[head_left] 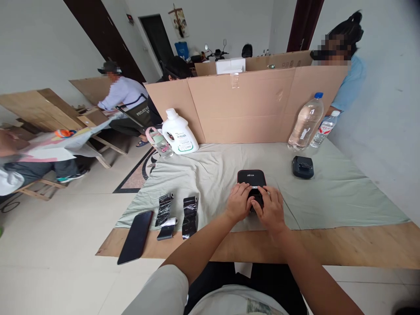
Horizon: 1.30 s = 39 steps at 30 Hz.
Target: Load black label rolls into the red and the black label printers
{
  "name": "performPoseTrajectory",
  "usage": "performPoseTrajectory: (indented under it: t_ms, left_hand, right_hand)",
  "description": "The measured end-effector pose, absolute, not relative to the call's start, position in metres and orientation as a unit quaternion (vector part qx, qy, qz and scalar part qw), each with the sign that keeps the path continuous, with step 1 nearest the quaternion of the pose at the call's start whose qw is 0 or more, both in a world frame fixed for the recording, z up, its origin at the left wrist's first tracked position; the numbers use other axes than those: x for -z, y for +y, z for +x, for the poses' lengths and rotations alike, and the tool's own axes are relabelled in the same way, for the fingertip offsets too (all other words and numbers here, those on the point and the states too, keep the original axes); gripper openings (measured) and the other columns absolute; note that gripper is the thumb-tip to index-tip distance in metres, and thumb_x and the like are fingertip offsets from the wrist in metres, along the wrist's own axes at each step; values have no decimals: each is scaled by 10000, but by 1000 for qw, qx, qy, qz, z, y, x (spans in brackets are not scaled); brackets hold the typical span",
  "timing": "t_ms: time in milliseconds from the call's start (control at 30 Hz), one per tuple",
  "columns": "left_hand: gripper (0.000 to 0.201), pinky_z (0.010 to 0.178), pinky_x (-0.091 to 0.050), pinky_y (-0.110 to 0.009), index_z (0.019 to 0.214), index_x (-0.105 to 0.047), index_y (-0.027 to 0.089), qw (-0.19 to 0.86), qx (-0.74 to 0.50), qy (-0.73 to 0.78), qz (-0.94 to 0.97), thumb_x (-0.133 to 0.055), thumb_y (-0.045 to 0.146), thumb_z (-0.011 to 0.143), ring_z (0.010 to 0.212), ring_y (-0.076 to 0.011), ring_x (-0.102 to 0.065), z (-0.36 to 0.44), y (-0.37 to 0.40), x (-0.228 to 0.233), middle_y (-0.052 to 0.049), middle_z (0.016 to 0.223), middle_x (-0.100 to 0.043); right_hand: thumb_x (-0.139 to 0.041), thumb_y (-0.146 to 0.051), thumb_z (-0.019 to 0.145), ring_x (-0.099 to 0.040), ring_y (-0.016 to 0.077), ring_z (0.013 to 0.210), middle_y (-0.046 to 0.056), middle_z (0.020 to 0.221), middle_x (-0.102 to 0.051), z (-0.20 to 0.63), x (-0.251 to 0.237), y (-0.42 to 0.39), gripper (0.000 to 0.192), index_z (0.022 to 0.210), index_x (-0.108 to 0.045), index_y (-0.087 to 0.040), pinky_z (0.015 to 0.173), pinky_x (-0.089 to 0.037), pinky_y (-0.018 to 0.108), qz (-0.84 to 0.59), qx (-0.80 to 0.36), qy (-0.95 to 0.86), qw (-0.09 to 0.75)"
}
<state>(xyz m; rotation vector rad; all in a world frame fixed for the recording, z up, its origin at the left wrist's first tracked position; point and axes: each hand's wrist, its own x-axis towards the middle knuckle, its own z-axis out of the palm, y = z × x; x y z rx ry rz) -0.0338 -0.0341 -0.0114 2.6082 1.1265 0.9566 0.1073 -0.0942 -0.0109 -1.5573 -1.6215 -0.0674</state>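
Observation:
A small black device (251, 176) with red edges and a light logo lies on the cloth in front of me; it looks like a portable label printer. My left hand (239, 202) grips its left side, fingertips on the top near a narrow whitish strip. From the right, my right hand (271, 207) holds it with bent fingers and the thumb at the near part. My hands partly cover its near half. To the left lie black ribbon rolls, one partly unrolled (189, 216), another (164, 210), and a shorter piece with a white core (167, 229).
A dark smartphone (135, 237) lies at the table's left edge. A black case (303, 167) sits to the right. A white jug (180, 133), a clear cup (161, 144) and two water bottles (306, 122) stand before a cardboard screen (243, 109). Other people sit beyond.

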Motion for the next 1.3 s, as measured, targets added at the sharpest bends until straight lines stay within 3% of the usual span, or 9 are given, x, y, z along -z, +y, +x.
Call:
performPoseTrajectory:
  t_ms: [100, 467, 700, 833, 933, 1033, 1300]
  left_hand:
    - [387, 1062, -354, -505, 1179, -594, 155, 73, -345, 382, 854, -353, 324, 927, 1191, -266, -492, -30, -34, 17, -124, 1224, -598]
    - [378, 1067, -362, -490, 1163, -609, 174, 87, -329, 395, 853, -367, 298, 901, 1187, -268, -513, -29, -32, 21, -121, 1215, -610]
    - [366, 1095, -328, -492, 1155, -598, 184, 130, -361, 391, 837, -349, 326, 927, 1213, -253, -489, -31, -38, 16, -113, 1226, -594]
    - [425, 1113, -311, -472, 1295, -469, 163, 216, -429, 445, 756, -374, 374, 939, 1337, -246, -363, -35, -39, 24, -143, 1420, -408]
    - [664, 1123, -291, -483, 1437, -261, 168, 330, -419, 501, 681, -532, 389, 874, 1393, -274, -275, -37, -34, 34, -164, 1504, -282]
    - [718, 1108, -330, -457, 1472, -181, 212, 451, -391, 490, 635, -550, 363, 875, 1380, -255, -317, -37, -32, 41, -134, 1504, -316]
    - [819, 1111, -330, -399, 1482, -201, 239, 654, -463, 378, 464, -647, 324, 801, 1353, -229, -370, -42, -26, 38, -84, 1501, -346]
  right_hand:
    - [-421, -523, 891, -449, 320, 1237, 142, 1255, -563, 115, 22, -80, 511, 1246, -563, -184, 1041, -358, 516, -576, 40, -707, 408]
    - [-444, -458, 892, -537, 291, 1143, 119, 1146, -641, 114, 33, -71, 411, 1155, -633, -205, 1006, -411, 489, -607, 15, -685, 403]
    - [-401, -440, 914, -486, 283, 1217, 117, 1223, -595, 116, 32, -77, 417, 1209, -592, -216, 1031, -395, 515, -579, -26, -683, 444]
    - [-368, -463, 924, -411, 263, 1305, 105, 1378, -482, 119, 38, -84, 471, 1310, -494, -224, 1075, -349, 517, -588, -125, -600, 527]
    - [-484, -564, 849, -434, 285, 1294, 126, 1425, -434, 120, 42, -85, 653, 1389, -390, -209, 1023, -420, 492, -642, -269, -460, 551]
    - [-566, -580, 796, -491, 271, 1251, 101, 1388, -489, 119, 39, -86, 722, 1398, -378, -228, 1006, -453, 454, -618, -394, -432, 526]
    - [-615, -558, 770, -479, 276, 1256, 98, 1374, -501, 104, 20, -80, 746, 1398, -372, -237, 1055, -392, 495, -579, -410, -472, 523]
